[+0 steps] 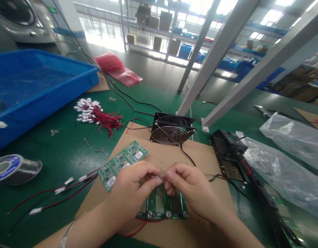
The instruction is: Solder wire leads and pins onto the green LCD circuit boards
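My left hand (135,184) is closed, thumb and forefinger pinching a small shiny metal part (156,177), too small to name exactly. Close against it, my right hand (186,182) pinches with thumb and forefinger; whatever lies between those fingertips is mostly hidden. Both hands are above a green circuit board (160,215) with rectangular windows and several round metal parts along its near edge. The hands cover its far portion. Beside my left hand lies another green circuit board (134,151) with white labels and red and black wires at its left end.
Cardboard (200,155) covers the work spot, with a black fan (171,129) behind. A soldering iron (259,189) and its stand (228,148) are at right. At left are a solder spool (16,168), bundled connector wires (96,113) and a blue bin (45,93).
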Demonstrator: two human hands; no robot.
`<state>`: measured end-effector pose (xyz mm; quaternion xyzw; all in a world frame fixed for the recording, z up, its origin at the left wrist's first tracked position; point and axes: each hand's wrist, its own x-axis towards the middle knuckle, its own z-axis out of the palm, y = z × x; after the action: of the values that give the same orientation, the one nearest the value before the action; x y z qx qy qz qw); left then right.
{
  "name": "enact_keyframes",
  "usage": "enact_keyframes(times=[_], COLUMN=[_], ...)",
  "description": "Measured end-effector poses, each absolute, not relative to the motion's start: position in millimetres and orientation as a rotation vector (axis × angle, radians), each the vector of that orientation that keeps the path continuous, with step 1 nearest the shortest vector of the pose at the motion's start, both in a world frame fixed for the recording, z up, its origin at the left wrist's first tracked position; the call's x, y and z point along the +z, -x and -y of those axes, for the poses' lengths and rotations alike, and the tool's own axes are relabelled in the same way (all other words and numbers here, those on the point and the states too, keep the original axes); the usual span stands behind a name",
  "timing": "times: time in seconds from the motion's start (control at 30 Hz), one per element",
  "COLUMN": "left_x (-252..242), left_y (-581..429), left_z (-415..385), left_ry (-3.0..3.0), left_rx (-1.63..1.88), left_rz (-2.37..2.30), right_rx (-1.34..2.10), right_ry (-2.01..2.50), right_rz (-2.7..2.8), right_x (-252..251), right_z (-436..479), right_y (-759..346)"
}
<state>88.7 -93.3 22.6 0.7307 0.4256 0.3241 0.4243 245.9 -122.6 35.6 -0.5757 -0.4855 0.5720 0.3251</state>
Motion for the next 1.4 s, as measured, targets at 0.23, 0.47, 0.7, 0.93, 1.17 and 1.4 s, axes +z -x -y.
enact_keyframes(times=[0.23,0.47,0.7,0.93,1.17,1.4], left_x=[14,7,12,13,5,7], left_y=[-87,-90,-89,-91,-89,-87], left_z=[92,92,95,93,89,92], left_ry=[-1.511,-1.498,-1.798,-1.23,-0.939,-1.112], left_rx=[0.741,0.811,0.986,0.823,0.683,0.7], left_rz=[-1.083,-1.055,-1.135,-1.026,-0.901,-0.903], right_rx=[1.274,1.253,1.201,0.95,0.691,0.98], right_ry=[1.61,1.567,1.524,1.535,1.52,1.524], right_rz=[1.406,1.349,1.407,1.633,1.817,1.816], right_x=[40,32,26,26,22,30], right_z=[124,124,125,127,129,128], right_y=[-247,-244,-241,-239,-241,-242])
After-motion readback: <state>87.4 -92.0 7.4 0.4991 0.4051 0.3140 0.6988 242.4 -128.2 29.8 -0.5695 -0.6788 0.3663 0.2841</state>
